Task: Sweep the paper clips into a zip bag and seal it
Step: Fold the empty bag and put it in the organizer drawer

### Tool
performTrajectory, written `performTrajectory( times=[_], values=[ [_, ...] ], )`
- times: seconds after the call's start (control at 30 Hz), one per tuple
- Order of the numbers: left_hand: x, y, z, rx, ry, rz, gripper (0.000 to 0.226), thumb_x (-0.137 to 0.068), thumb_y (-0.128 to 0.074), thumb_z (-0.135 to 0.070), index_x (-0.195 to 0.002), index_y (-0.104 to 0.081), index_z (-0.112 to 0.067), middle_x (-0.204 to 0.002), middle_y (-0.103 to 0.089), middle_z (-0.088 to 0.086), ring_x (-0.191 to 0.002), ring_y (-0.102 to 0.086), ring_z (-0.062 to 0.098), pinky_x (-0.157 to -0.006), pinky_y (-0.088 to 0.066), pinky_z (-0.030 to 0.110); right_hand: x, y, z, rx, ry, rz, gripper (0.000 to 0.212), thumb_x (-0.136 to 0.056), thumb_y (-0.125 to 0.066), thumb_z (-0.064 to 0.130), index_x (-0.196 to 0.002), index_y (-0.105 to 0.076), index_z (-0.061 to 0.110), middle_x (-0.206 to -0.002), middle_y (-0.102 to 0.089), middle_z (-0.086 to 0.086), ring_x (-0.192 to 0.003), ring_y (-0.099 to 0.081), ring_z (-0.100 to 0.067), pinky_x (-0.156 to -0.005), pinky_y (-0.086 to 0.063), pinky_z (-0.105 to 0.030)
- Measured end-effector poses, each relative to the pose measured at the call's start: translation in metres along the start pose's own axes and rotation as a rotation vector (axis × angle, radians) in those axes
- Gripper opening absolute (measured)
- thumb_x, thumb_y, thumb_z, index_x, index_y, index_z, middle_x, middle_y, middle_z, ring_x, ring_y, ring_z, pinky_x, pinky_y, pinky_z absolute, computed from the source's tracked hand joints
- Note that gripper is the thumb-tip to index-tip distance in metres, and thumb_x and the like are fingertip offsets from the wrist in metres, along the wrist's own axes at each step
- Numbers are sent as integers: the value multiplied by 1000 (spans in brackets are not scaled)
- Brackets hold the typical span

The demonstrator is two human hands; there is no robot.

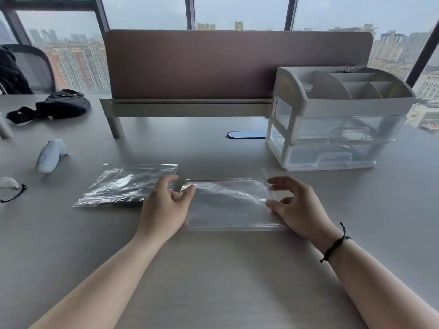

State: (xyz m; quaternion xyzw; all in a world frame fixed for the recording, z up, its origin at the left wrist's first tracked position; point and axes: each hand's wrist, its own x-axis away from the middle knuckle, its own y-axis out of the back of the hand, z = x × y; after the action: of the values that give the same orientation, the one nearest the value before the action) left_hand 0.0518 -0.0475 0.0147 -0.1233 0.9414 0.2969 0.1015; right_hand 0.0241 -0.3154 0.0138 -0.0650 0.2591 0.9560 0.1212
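Note:
A clear zip bag (228, 205) with a red seal strip along its far edge lies flat on the grey desk (213, 269) between my hands. My left hand (166, 205) pinches the bag's left end near the seal between thumb and forefinger. My right hand (297, 207) touches the bag's right end with its fingers curled and spread. A dark patch shows inside the bag; I cannot tell whether it is paper clips. A second clear zip bag (126, 185) with dark contents lies to the left, just beyond my left hand.
A white desk organizer (332, 119) with clear drawers stands at the back right. A brown partition screen (237, 65) runs across the back. A white controller (51, 155), glasses (10, 188) and a black pouch (59, 105) lie at the left.

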Motion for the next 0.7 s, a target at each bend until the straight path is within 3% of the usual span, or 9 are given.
performTrajectory(
  times=[0.1, 0.17, 0.27, 0.37, 0.43, 0.5, 0.6, 0.7],
  values=[
    [8, 7, -5, 179, 51, 67, 46, -87, -70, -44, -126, -51, -29, -89, -75, -9, -50, -68, 4, -61, -51, 31, 0, 1, -3, 53, -14, -46, 32, -82, -75, 6, -102, -69, 30, -53, -68, 6, -36, -54, -4, -43, -38, -11],
    [14, 10, -2, 179, 12, 90, 50, -83, -75, -39, -126, -50, -34, -107, -68, -14, -56, -69, 1, -70, -54, 32, 1, 1, -2, 82, 2, -76, 28, -83, -75, 8, -100, -70, 30, -47, -63, 3, -37, -53, -4, -45, -36, -10],
    [20, 10, 3, -17, -129, 124, 51, -78, -81, -35, -122, -55, -34, -108, -65, -17, -58, -66, -1, -74, -51, 25, 3, 0, 0, 203, 76, -117, 22, -81, -76, 12, -96, -71, 28, -64, -63, 6, -54, -59, -2, -55, -39, -7],
    [21, 7, 6, -134, -226, 131, 37, -79, -82, -29, -112, -63, -31, -77, -66, -10, -58, -63, 1, -61, -42, 8, 4, -3, 0, 310, 143, -112, 22, -81, -76, 16, -99, -71, 27, -98, -61, 6, -65, -58, -6, -63, -39, -7],
    [19, 3, 9, -202, -293, 125, 25, -83, -78, -27, -105, -68, -28, -88, -65, -10, -56, -59, 5, -62, -46, 17, 5, -3, 0, 397, 135, -92, 25, -82, -74, 22, -106, -70, 28, -111, -57, 7, -71, -55, -6, -73, -46, -23],
    [19, 1, 8, -257, -379, 95, 9, -89, -69, -32, -97, -70, -28, -101, -67, -13, -67, -59, 5, -71, -53, 31, 8, -2, 1, 520, 135, -84, 30, -83, -71, 29, -112, -68, 30, -116, -55, 6, -93, -58, -16, -81, -47, -30],
    [22, 0, 3, -353, -426, 111, 38, -92, -43, -54, -98, -74, -33, -120, -70, -11, -107, -65, 18, -94, -50, 37, 15, -5, 8, 654, 249, -102, 34, -86, -67, 44, -117, -67, 32, -125, -56, 2, -116, -52, -24, -95, -42, -37],
    [28, -5, -3, -542, -415, 290, 67, -86, -17, -70, -124, -63, -40, -143, -55, -16, -133, -47, 11, -108, -33, 35, 17, -13, 14, 731, 327, 29, 51, -87, -44, 66, -127, -60, 39, -146, -48, 7, -136, -40, -18, -110, -32, -40]
  ],
)
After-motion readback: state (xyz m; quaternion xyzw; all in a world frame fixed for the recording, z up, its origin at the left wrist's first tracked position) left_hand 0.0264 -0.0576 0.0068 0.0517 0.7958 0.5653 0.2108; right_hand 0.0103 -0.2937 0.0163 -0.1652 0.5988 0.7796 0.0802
